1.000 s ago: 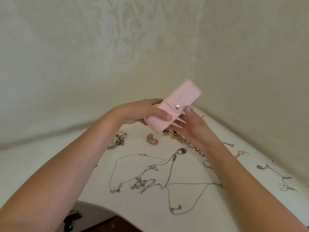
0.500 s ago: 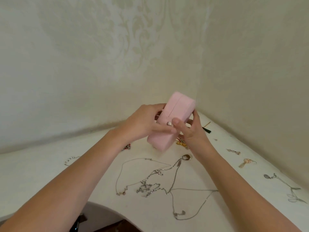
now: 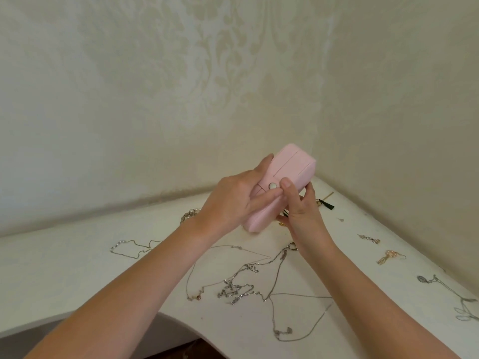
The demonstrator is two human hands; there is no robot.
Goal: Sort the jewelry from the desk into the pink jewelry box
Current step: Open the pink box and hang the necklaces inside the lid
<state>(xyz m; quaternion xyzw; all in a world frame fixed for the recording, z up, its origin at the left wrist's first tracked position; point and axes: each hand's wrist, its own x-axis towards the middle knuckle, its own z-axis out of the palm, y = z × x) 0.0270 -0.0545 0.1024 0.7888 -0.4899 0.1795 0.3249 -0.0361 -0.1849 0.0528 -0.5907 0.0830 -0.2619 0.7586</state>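
The pink jewelry box is closed and held in the air above the white desk, tilted with its far end up. My left hand grips it from the left, thumb lying along the strap below the round metal snap. My right hand holds it from beneath, its thumb tip pressing beside the snap. Silver chain necklaces lie tangled on the desk under my forearms. A pearl bracelet shows behind my left wrist.
Earrings and a silver drop piece lie along the desk's right side, with a dark pendant chain near the right edge. A thin chain lies at the left. A black tassel piece sits by the corner. Papered walls close in behind and right.
The box has turned so the snap faces me, and both hands have shifted on it, thumbs now at the snap strap. The view has also tilted, showing more of the desk's left side.
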